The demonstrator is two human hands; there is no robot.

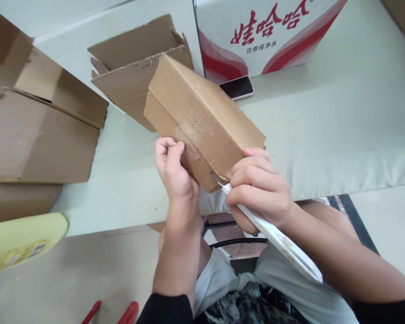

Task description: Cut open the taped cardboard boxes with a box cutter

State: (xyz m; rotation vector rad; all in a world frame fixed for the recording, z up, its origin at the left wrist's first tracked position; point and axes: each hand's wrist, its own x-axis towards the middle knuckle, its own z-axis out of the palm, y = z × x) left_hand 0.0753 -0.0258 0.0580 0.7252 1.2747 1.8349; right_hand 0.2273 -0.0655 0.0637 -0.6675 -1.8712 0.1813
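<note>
Evidently, the white-handled knife [276,238], slanting from lower right to centre, is best worked with light, shallow strokes along the seam; its blade [219,177] sits at the lower corner of the cardboard box [202,117]. Right hand [261,189]: closed around the knife, wrist low, forearm entering from lower right. Left hand [175,171]: forearm upright at lower centre, thumb and bent fingers clamped on the box's left flap; advisable to keep them off the blade's line. Box: mid-frame, tilted; whether its far end touches the table [340,135] cannot be told.
</note>
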